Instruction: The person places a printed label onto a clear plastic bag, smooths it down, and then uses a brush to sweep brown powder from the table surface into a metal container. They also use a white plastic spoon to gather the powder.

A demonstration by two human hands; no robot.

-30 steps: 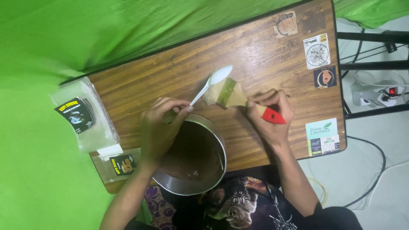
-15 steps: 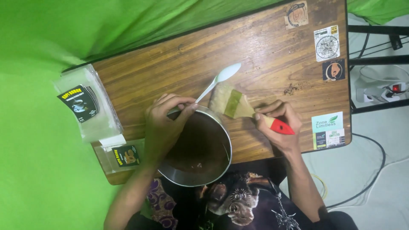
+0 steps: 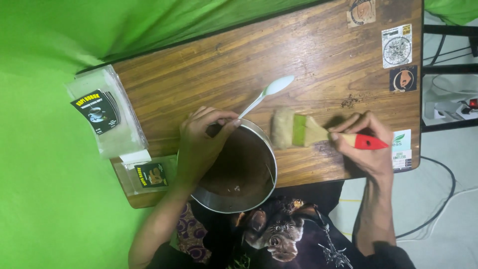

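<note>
My left hand (image 3: 201, 142) grips the rim of a round metal bowl (image 3: 238, 172) holding brown powder, tipped over the near edge of the wooden table (image 3: 318, 55). A white plastic spoon (image 3: 266, 94) lies on the table with its handle under my left fingers. My right hand (image 3: 366, 144) holds a paint brush (image 3: 311, 132) by its wooden handle with a red tip. The brush's pale bristles rest flat on the table just right of the bowl's rim. A small patch of brown powder (image 3: 350, 101) lies on the wood above my right hand.
Clear packets with dark labels (image 3: 102, 117) and a smaller packet (image 3: 149, 175) sit at the table's left end. Stickers (image 3: 397, 46) line the right end. Green cloth surrounds the table; cables and a power strip (image 3: 448, 107) lie on the floor at right.
The brush and my right hand have moved right and toward the near edge, away from the spoon. My left hand stays on the bowl's rim.
</note>
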